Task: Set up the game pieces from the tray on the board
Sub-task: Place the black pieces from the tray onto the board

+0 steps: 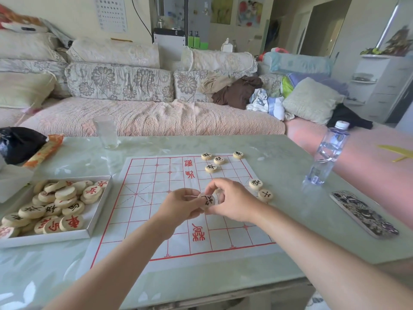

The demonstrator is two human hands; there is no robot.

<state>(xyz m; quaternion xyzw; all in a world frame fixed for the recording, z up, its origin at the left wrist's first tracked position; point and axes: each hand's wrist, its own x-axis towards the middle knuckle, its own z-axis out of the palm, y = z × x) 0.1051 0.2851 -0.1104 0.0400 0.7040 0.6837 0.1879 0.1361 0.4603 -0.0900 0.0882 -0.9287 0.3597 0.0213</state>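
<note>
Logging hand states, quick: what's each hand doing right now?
Left hand: pinching a black-marked piece.
Right hand: fingers curled on that same piece.

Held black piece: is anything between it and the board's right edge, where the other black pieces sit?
Nothing visible lies there. The right hand gripping the held piece covers that stretch of the board; two placed pieces sit just beyond it at the edge.

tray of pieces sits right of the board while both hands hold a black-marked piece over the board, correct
Not quite. The head view shows the tray left of the board, not right. The rest stands: the left hand and right hand hold a black-marked piece over the board.
</note>
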